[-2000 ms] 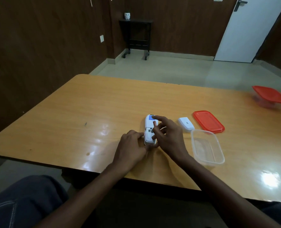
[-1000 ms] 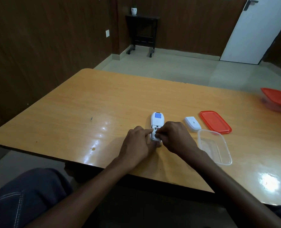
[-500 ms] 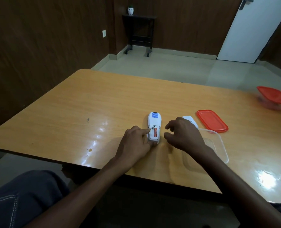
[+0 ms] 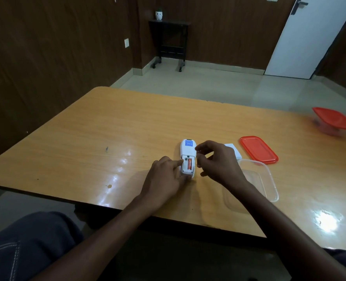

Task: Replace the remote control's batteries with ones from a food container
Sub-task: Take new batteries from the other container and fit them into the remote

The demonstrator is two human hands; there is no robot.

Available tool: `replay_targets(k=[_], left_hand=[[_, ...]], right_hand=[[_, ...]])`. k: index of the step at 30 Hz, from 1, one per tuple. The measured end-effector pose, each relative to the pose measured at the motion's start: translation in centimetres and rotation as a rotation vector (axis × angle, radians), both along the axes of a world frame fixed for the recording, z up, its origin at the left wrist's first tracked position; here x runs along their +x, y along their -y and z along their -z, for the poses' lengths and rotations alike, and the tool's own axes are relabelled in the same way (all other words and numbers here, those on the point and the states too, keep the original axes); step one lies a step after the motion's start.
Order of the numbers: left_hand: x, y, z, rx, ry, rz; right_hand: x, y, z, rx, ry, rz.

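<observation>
The white remote control (image 4: pixel 186 151) lies face down on the wooden table (image 4: pixel 111 138) with its battery bay open. One red battery (image 4: pixel 189 164) sits in the bay's right slot; the left slot looks empty. My left hand (image 4: pixel 165 179) holds the remote's lower left edge, forefinger on its side. My right hand (image 4: pixel 218 163) hovers just right of the remote, thumb and forefinger pinched on a small thin thing that looks like a battery (image 4: pixel 197 159). The clear food container (image 4: pixel 269 179) stands open under my right wrist.
The remote's white battery cover (image 4: pixel 233 149) lies behind my right hand. A red lid (image 4: pixel 258 150) rests beside it. A second container with a red lid (image 4: pixel 333 122) stands at the far right edge. The table's near edge runs just below my forearms.
My right hand pressed a battery into the bay, drew away to the right, and has now come back close to the remote with its fingers pinched. My left hand stayed on the remote.
</observation>
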State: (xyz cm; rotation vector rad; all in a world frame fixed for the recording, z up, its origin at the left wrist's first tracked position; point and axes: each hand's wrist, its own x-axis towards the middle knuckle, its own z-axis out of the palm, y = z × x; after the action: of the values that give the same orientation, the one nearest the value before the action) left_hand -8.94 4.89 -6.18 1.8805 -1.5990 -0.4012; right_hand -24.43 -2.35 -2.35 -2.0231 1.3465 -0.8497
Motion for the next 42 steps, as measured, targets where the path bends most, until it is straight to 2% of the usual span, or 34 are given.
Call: replay_targets(k=[2,5,11,23,25,29,35,39,42], left_hand=[[0.0,0.0,0.0,0.002,0.003,-0.001],[0.0,0.0,0.0,0.008,0.004,-0.006],[0.0,-0.1,-0.1,0.002,0.006,-0.004],[-0.3,-0.1,-0.2,-0.002,0.01,-0.008],[-0.2,-0.1,-0.1,0.004,0.018,-0.003],[-0.1,0.0,0.1,0.007,0.002,-0.004],[-0.2,0.2,0.2,-0.002,0.008,-0.005],[-0.1,0.1,0.3,-0.005,0.006,-0.003],[-0.2,0.1,0.3,-0.007,0.021,-0.019]], right_hand=[[0.2,-0.1,0.3,0.019,0.012,-0.017],[0.3,-0.2,0.6,-0.055,-0.063,-0.07],[0.6,-0.4,0.7,-0.134,-0.068,-0.103],[1.0,-0.2,1.3,-0.257,0.011,-0.013],[1.1,-0.4,1.7,-0.286,-0.069,-0.06],[1.2,-1.2,1.5,-0.332,-0.39,-0.241],[0.5,-1.2,0.5,-0.354,-0.516,-0.32],[0.1,-0.6,0.5,-0.298,-0.455,-0.353],[-0.5,0.1,1.0,-0.287,-0.301,-0.234]])
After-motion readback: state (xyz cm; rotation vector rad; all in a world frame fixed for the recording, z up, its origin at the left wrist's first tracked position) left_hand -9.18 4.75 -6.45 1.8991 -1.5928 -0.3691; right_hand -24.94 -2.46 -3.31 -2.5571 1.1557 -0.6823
